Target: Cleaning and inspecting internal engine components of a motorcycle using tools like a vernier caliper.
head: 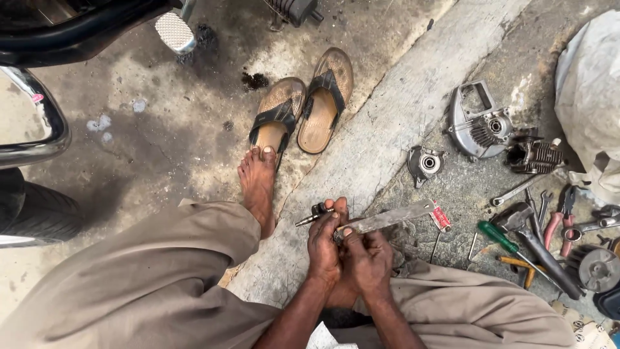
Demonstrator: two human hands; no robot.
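Ground: cracked, oil-stained concrete floor (413, 110), where the person sits low with knees spread; any small part that drops could roll into the crack or the grime and be hard to find.
Vehicle: dark bodywork and a chrome guard (39, 123) stand at the left edge, with a tyre (32, 207) just beside the person's left knee; a shift of the leg could bump it.
Sandals: pair of brown sandals (303, 106) lies ahead of the bare foot (258, 184), which touches one heel; the unshod foot is exposed to a falling tool.
Engine parts: metal casing (481, 123), finned cylinder (536, 155) and round bearing cover (426, 161) sit on the floor to the right, well apart from the hands.
Tools: hammer (539, 242), green-handled screwdriver (500, 236), red-handled pliers (562, 216) and spanner (516, 190) crowd together at right; reaching in blind could snag a sharp edge.
Flat blade: long grey metal file-like blade (391, 218) juts right from the hands; a slip along it could cut fingers.
Left hand: left hand (325, 249) is clenched around a small dark spark-plug-like part (316, 213), held above the floor between the knees.
Right hand: right hand (368, 255) grasps the near end of the blade, thumb pressed where it meets the part; too much force there could make it skid off.
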